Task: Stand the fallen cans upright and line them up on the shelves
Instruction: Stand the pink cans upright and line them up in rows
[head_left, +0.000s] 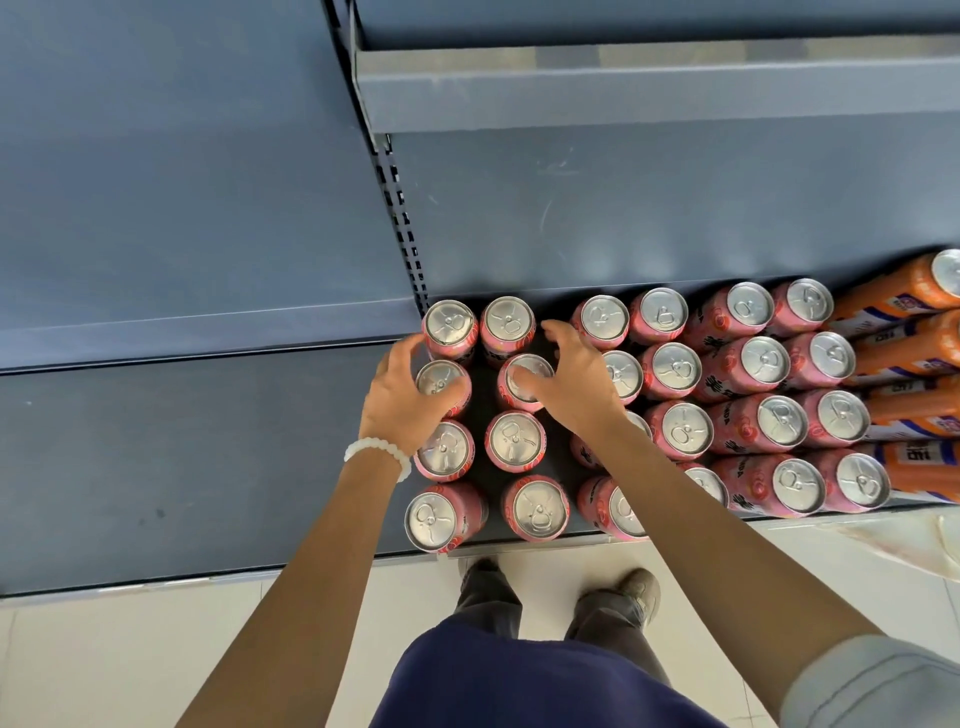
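Several pink cans with silver tops stand upright in rows on the dark bottom shelf. My left hand wraps around a pink can in the leftmost column, second from the back. My right hand rests on the top and side of a pink can in the neighbouring column, fingers spread over it. The two left columns sit slightly apart from the tighter block of pink cans on the right. My right forearm hides parts of some cans in the third column.
Orange cans stand at the far right of the same shelf. A grey upper shelf juts out above. An adjoining grey shelf bay lies to the left. My feet stand on the pale tiled floor below the shelf edge.
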